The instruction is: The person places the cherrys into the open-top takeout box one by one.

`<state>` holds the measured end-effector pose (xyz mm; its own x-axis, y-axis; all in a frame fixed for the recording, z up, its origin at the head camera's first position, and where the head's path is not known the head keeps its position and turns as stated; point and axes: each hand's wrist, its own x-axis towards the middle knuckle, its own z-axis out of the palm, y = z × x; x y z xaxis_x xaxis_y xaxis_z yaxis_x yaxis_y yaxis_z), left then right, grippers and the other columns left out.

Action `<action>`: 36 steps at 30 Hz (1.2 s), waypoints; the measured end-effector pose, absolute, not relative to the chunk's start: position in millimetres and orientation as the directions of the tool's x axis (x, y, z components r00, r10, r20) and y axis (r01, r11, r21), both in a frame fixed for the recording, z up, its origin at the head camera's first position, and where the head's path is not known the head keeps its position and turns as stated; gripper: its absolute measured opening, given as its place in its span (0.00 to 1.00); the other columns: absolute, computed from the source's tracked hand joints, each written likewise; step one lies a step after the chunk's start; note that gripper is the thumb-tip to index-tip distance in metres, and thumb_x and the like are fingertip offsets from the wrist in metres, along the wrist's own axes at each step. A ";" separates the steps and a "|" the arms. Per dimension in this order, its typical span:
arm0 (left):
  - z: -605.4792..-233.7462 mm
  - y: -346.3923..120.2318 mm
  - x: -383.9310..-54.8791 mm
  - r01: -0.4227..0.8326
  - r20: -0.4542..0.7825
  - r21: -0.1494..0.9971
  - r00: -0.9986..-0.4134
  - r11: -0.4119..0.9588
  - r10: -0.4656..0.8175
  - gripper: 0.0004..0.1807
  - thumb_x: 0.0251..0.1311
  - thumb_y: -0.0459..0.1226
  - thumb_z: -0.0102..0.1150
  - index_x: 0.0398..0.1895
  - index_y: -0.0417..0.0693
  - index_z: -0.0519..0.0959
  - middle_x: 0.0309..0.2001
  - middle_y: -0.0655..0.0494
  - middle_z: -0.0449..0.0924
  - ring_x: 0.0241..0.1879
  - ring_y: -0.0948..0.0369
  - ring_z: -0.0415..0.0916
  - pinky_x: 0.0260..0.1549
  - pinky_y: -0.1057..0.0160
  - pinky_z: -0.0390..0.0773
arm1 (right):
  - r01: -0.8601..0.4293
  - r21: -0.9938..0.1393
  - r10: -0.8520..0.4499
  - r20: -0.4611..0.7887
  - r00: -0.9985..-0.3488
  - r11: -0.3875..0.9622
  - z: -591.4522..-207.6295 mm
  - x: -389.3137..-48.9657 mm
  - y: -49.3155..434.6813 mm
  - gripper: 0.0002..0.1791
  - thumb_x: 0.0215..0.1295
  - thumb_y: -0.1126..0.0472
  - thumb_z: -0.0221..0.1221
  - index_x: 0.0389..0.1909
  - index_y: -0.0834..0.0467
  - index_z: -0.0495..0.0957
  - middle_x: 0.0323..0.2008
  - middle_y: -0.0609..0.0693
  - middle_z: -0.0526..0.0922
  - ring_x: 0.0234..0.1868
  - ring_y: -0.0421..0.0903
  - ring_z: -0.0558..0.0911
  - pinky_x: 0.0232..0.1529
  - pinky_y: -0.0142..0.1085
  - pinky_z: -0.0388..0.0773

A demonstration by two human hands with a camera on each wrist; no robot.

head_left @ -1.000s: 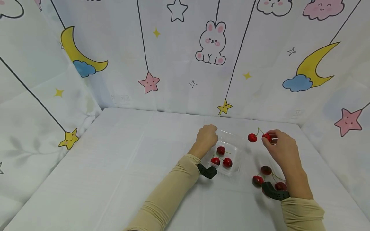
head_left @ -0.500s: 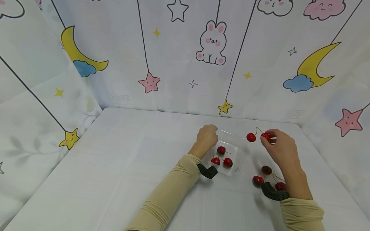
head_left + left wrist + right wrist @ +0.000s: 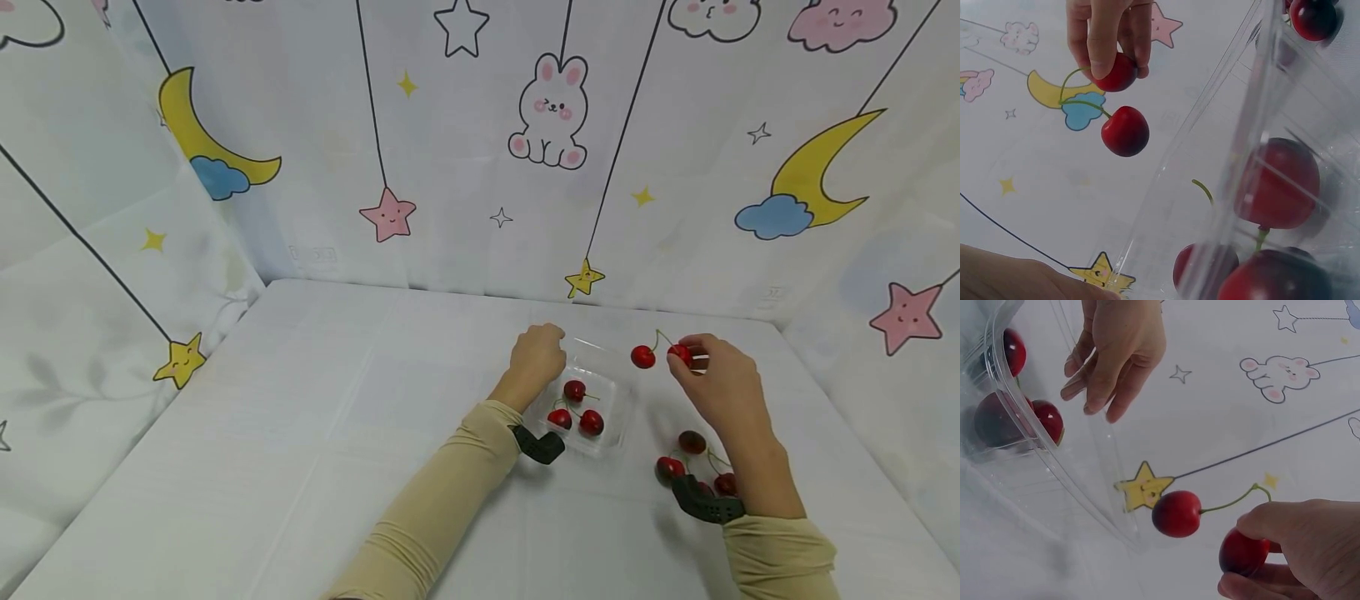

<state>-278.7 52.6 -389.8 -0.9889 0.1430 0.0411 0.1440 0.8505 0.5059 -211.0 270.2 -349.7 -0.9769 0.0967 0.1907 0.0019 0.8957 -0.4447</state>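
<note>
My right hand (image 3: 720,379) pinches one red cherry (image 3: 1244,550) between thumb and fingers, above the table. A second cherry (image 3: 642,357) hangs from it by a joined green stem, free of the fingers, at the right side of the clear plastic box (image 3: 618,429). The left hand (image 3: 536,358) holds the box at its far left edge, thumb and fingers at the thin plastic in the right wrist view. Inside the box lie a back cherry (image 3: 574,391), a front left cherry (image 3: 558,418) and a front right cherry (image 3: 591,422), with green stems.
Several more cherries (image 3: 670,471) lie on the white table (image 3: 375,400) below the right wrist, partly hidden by the black wrist mount (image 3: 705,500). A patterned cloth backdrop (image 3: 450,167) with stars and moons rises behind the table's far edge.
My right hand has moved slightly left with the pair of cherries, nearer the box. The left hand and the box have stayed in place.
</note>
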 end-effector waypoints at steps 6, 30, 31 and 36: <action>-390.8 52.9 -280.1 0.151 0.049 0.490 -0.988 0.859 0.145 0.19 0.62 0.35 0.54 0.57 0.50 0.78 0.53 0.55 0.82 0.47 0.55 0.81 0.39 0.60 0.81 | -0.039 -0.432 0.064 0.223 -0.973 0.901 -349.1 -209.3 267.6 0.22 0.66 0.51 0.54 0.54 0.63 0.72 0.49 0.65 0.78 0.49 0.62 0.78 0.42 0.54 0.79; -391.4 52.9 -282.0 0.146 0.041 0.486 -0.989 0.861 0.144 0.19 0.62 0.35 0.54 0.57 0.51 0.78 0.53 0.56 0.81 0.48 0.55 0.81 0.38 0.60 0.82 | -0.076 -0.413 0.013 0.208 -0.978 0.908 -352.6 -210.3 259.0 0.20 0.65 0.55 0.57 0.52 0.63 0.73 0.48 0.64 0.79 0.48 0.61 0.79 0.41 0.53 0.80; -391.3 52.9 -282.2 0.144 0.040 0.486 -0.989 0.862 0.143 0.19 0.62 0.36 0.54 0.57 0.51 0.78 0.53 0.56 0.81 0.48 0.55 0.81 0.38 0.60 0.82 | -0.080 -0.411 0.008 0.208 -0.978 0.908 -352.6 -210.4 258.7 0.20 0.65 0.55 0.57 0.52 0.63 0.73 0.47 0.63 0.79 0.48 0.61 0.79 0.41 0.52 0.80; -391.6 53.0 -282.4 0.138 0.034 0.487 -0.990 0.863 0.139 0.19 0.62 0.36 0.54 0.58 0.51 0.78 0.54 0.56 0.81 0.48 0.55 0.80 0.37 0.60 0.81 | -0.084 -0.406 -0.002 0.197 -0.980 0.910 -354.3 -211.2 257.6 0.20 0.65 0.55 0.57 0.53 0.63 0.73 0.48 0.64 0.79 0.47 0.60 0.79 0.40 0.52 0.81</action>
<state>-282.4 53.0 -391.6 -0.9897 0.1391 0.0335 0.1377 0.8627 0.4866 -211.2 257.6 -354.3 -0.9805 -0.0025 0.1967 -0.0837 0.9102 -0.4057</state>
